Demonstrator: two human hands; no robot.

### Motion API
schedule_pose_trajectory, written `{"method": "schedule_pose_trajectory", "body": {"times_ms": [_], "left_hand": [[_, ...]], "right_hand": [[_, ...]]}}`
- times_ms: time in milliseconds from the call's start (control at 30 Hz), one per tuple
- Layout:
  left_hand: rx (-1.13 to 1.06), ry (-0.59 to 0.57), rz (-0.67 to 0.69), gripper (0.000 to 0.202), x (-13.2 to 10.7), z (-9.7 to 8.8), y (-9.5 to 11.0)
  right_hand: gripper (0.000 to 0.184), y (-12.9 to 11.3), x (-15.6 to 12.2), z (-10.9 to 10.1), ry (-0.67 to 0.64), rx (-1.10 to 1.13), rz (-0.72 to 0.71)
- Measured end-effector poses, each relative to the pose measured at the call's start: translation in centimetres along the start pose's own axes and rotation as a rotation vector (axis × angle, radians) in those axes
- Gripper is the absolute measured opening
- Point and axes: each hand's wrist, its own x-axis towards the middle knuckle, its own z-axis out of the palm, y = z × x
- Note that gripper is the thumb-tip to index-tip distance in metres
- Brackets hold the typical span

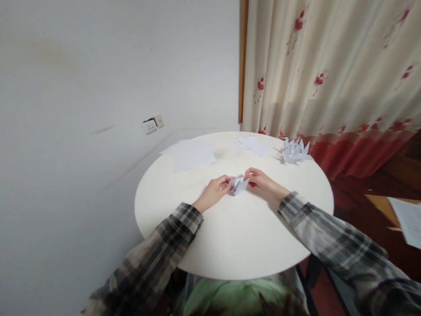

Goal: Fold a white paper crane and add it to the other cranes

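Note:
A small folded white paper piece (239, 184) lies just above the round cream table (237, 237) near its middle. My left hand (215, 191) pinches its left side with the fingers closed. My right hand (261, 181) pinches its right side, fingers curled on the paper. Both arms wear plaid sleeves and reach in from the near edge.
Flat white paper sheets (190, 154) lie at the table's back left, and more sheets (254, 145) at the back. A pile of folded paper shapes (294, 151) sits at the back right. A wall with a socket (150, 126) is left, a flowered curtain (329, 74) right.

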Motion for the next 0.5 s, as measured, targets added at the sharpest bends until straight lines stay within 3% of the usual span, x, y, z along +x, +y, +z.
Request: {"method": "schedule_pose_trajectory", "body": {"times_ms": [167,233,367,500], "left_hand": [[-0.296,0.032,-0.107,0.02,0.5,0.1,-0.7],[-0.344,0.043,-0.118,0.023,0.7,0.1,-0.9],[-0.397,0.045,-0.15,0.024,0.7,-0.2,-0.9],[-0.48,0.025,-0.219,0.024,0.5,-0.3,-0.9]], "right_hand": [[0.012,0.0,0.2,-0.1,-0.007,-0.179,-0.245],[0.008,-0.3,0.0,-0.2,-0.021,-0.252,-0.324],[0.018,-0.7,-0.7,-0.4,-0.046,-0.401,-0.435],[0.018,-0.8,-1.0,-0.5,0.023,-0.657,-0.58]]}}
